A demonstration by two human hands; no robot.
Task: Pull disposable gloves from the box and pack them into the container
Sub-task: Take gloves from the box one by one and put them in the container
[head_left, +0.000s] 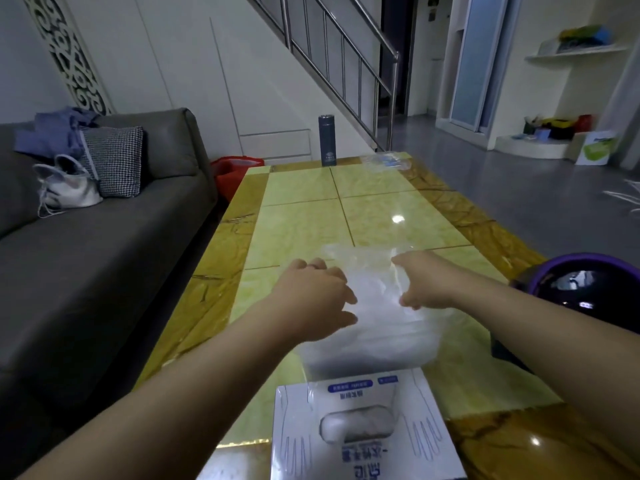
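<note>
Both bare forearms reach forward over the yellow tiled desk [381,216], wrists level, hands facing each other across a sheet of clear film. The left hand [315,299] is turned palm inward, its knuckles curled and its thumb and one finger pointing at the film's edge; motion blur makes it impossible to tell whether it grips. The right hand [422,282] has its fingers curled downward into the film, pinching it from the other side.

The film, a thin see-through glove [367,271], is stretched between the two hands. Its long axis runs straight away from the person, and its far end lies on the desk just beyond the fingertips. Below the hands and nearer the person sits a cloudy, see-through container [374,355] with whitish plastic inside. Behind both wrists, closest to the person, stands the white glove box [367,445], oval opening up, with a tuft of plastic showing.

Well beyond the hands a dark flask [327,140] stands upright at the far edge of the desk. A grey sofa [104,244] runs along outside the left arm.
</note>
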